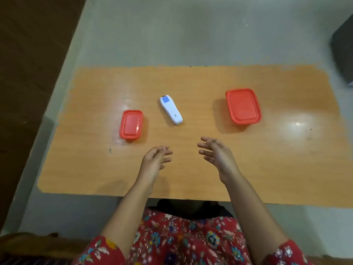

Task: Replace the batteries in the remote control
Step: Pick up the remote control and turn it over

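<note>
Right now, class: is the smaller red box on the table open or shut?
Shut. The smaller red box has its red lid seated flat across the top, with no gap showing. Whether it holds anything cannot be told.

A small red lidded box [131,124] and a larger one [243,106] sit well apart on the wooden table [191,175].

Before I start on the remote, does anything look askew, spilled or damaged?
Nothing stands out. The remote lies at a slant between two lidded red boxes, all intact. Both hands are open and empty. No loose batteries are visible.
</note>
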